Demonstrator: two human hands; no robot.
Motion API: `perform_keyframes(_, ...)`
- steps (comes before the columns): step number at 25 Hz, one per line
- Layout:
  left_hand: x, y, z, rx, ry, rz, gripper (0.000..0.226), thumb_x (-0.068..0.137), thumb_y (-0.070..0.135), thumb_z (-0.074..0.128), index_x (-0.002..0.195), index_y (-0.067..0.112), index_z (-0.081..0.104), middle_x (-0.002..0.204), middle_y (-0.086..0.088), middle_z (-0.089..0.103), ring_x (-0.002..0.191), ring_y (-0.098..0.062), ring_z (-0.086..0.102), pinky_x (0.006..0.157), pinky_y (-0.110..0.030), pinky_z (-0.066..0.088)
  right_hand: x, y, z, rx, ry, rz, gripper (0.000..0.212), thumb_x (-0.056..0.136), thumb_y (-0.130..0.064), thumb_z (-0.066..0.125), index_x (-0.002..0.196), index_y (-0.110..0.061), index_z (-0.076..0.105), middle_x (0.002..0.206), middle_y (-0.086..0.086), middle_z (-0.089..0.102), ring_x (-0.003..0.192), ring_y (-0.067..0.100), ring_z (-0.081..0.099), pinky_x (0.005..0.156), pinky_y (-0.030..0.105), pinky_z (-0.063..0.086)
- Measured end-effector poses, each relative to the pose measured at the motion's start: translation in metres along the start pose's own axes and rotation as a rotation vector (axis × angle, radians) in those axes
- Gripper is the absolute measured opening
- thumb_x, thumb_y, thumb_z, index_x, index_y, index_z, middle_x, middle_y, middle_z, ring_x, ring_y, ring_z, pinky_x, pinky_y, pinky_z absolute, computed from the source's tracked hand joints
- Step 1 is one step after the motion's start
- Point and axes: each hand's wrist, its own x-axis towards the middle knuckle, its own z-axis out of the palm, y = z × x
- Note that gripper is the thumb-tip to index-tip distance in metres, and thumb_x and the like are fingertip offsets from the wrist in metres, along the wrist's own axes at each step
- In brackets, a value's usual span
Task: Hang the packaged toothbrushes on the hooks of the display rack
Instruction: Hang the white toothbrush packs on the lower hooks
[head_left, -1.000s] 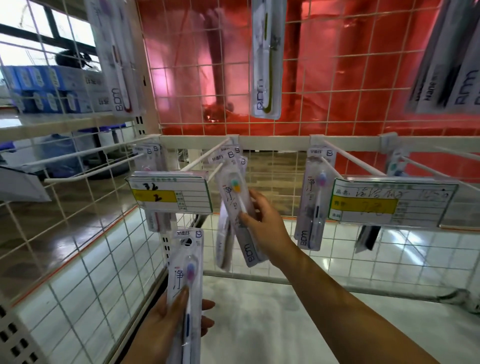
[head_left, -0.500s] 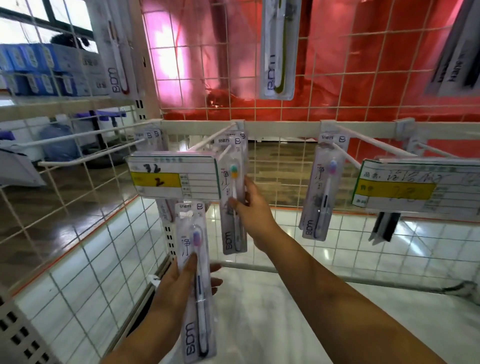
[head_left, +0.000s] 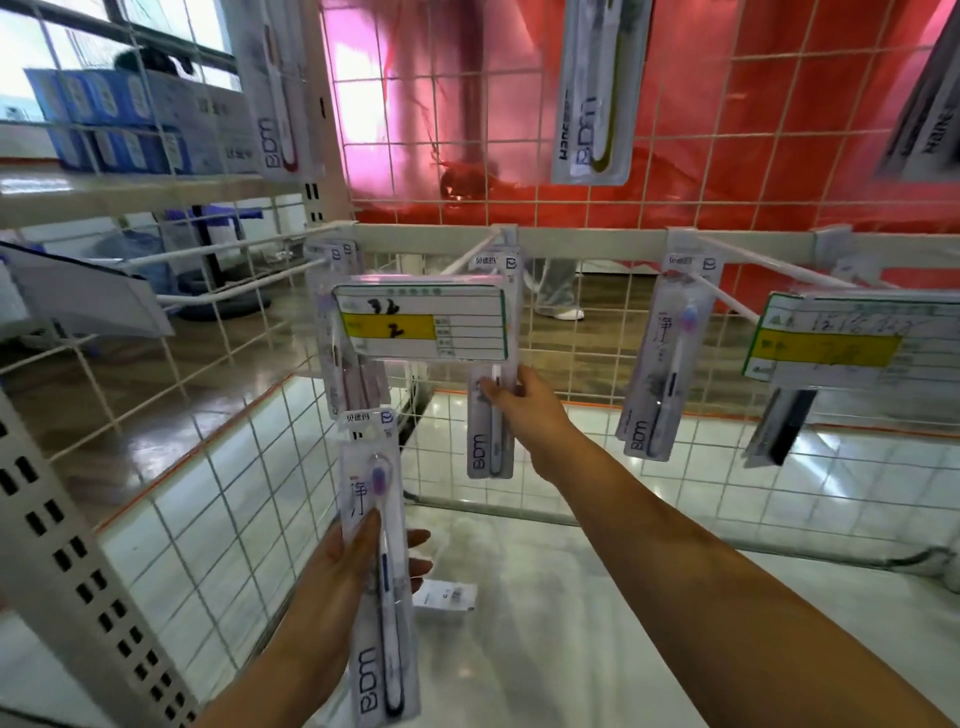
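Fingers of the left hand (head_left: 332, 577) curl behind a packaged toothbrush (head_left: 382, 566) while the thumb presses its front, holding it upright, low and to the left of the price tag (head_left: 422, 323). The pack's printed header sits just under that tag's lower left corner, and the purple brush head faces the camera.

Beyond it, the right hand (head_left: 524, 402) reaches forward and pinches a second toothbrush pack (head_left: 488, 441) that hangs directly below the price tag; thumb on the front, fingers wrapped round the right edge. The top of this pack is hidden behind the tag, so whether its hole sits on the hook (head_left: 470, 257) cannot be told.

Left of the price tag, a bunch of packs (head_left: 349, 358) hangs on a neighbouring hook, partly behind it. Right of the tag, another hung pack (head_left: 670, 358) dangles from its own hook, with a second price tag (head_left: 852, 338) further right again.

Behind the tag runs the white crossbar (head_left: 587, 243) of the display rack (head_left: 753, 130), its wire grid backed by red sheeting. Above the tag, more packs hang on the upper row, one with a yellow-green brush (head_left: 597, 93). A small white label (head_left: 447, 597) lies on the floor, below and right of the tag.
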Motion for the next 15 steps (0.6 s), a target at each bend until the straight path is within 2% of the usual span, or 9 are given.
perform_keyframes(4, -0.003, -0.001, -0.013, -0.009, -0.017, -0.018, 0.029, 0.09, 0.037, 0.046, 0.104, 0.015, 0.06, 0.083, -0.008, 0.075, 0.062, -0.022, 0.07, 0.053, -0.031, 0.056, -0.01, 0.024, 0.0, 0.003, 0.013, 0.109, 0.037, 0.09, -0.027, 0.06, 0.122, -0.012, 0.049, 0.112, 0.005, 0.058, 0.098, 0.02, 0.056, 0.08, 0.034, 0.046)
perform_keyframes(9, -0.005, -0.01, -0.037, -0.064, -0.014, -0.05, 0.028, 0.09, 0.037, 0.048, 0.105, 0.017, 0.059, 0.084, -0.009, 0.075, 0.064, -0.022, 0.071, 0.053, -0.027, 0.056, -0.015, 0.066, 0.003, -0.052, 0.024, 0.184, 0.033, 0.088, -0.018, 0.063, 0.116, -0.015, 0.048, 0.11, 0.005, 0.056, 0.104, 0.021, 0.053, 0.089, 0.033, 0.041)
perform_keyframes(13, 0.0, -0.021, -0.056, -0.105, 0.022, -0.089, 0.051, 0.077, 0.052, 0.063, 0.11, 0.013, 0.06, 0.09, -0.015, 0.074, 0.064, -0.026, 0.07, 0.055, -0.031, 0.056, -0.014, 0.121, 0.019, -0.103, 0.048, 0.29, 0.051, 0.084, -0.016, 0.068, 0.129, -0.009, 0.045, 0.122, 0.013, 0.056, 0.105, 0.022, 0.054, 0.093, 0.034, 0.044)
perform_keyframes(15, 0.001, -0.028, -0.067, -0.121, 0.028, -0.133, 0.046, 0.078, 0.045, 0.059, 0.11, 0.012, 0.06, 0.09, -0.015, 0.074, 0.064, -0.026, 0.07, 0.055, -0.032, 0.057, -0.015, 0.149, 0.034, -0.27, -0.011, 0.306, 0.05, 0.084, -0.015, 0.068, 0.128, -0.007, 0.048, 0.119, 0.013, 0.059, 0.1, 0.021, 0.055, 0.088, 0.03, 0.045)
